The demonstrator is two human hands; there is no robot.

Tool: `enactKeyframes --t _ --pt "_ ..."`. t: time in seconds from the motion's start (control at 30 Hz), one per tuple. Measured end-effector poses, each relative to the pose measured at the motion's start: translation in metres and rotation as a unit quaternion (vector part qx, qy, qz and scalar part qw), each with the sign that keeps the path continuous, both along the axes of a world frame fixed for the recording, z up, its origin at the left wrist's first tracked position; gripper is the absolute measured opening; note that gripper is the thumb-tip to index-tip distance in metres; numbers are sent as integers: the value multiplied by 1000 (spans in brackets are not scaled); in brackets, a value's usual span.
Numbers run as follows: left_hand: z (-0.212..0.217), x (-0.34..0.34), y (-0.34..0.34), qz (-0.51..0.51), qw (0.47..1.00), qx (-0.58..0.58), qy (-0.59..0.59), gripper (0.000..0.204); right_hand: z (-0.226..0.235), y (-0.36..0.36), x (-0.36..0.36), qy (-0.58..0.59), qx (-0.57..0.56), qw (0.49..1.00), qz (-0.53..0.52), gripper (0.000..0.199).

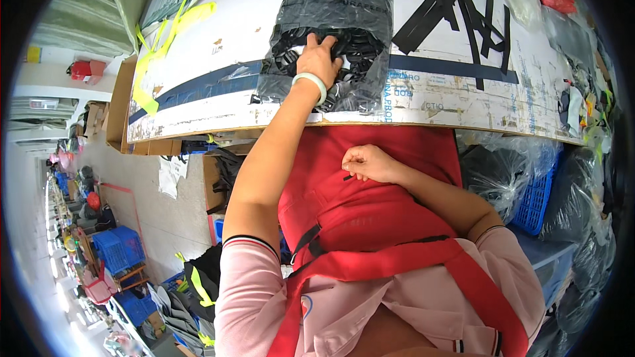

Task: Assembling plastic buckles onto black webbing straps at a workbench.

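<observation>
My left hand (317, 61), with a pale bangle (312, 83) at the wrist, reaches into a clear plastic bag (334, 6) lying on the table. Its fingers are spread over a heap of black plastic buckles (362, 49), and the fingertips are partly lost among them. In front of the red apron (370, 218), just short of the table edge, my right hand (372, 162) is closed. A small black piece (347, 177) pokes out below its fingers; too little shows to tell its kind.
Black straps (473, 20) lie at the table's right, and a long dark strip (218, 86) runs under the bag. Neon yellow webbing (155, 69) lies at left by a cardboard box (119, 112). Blue crates (532, 192) and plastic sacks (493, 172) crowd the right side.
</observation>
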State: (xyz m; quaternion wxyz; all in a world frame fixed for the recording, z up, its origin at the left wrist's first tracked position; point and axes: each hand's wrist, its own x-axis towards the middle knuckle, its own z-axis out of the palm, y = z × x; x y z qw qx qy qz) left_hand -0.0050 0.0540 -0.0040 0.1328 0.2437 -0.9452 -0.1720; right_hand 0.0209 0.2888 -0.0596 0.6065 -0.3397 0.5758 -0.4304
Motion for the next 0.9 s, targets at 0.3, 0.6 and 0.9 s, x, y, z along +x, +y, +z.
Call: enactKeyframes --t 0.3,0.6,0.9 --pt "14 6 -53 84 755 621 194 19 0 -1 0 26 -6 1000 9 16" --pt "8 13 -62 163 539 775 287 22 0 0 1 31 -16 999 13 16" --pt "21 31 -50 68 461 842 270 20 19 0 -3 41 -50 997 -46 12"
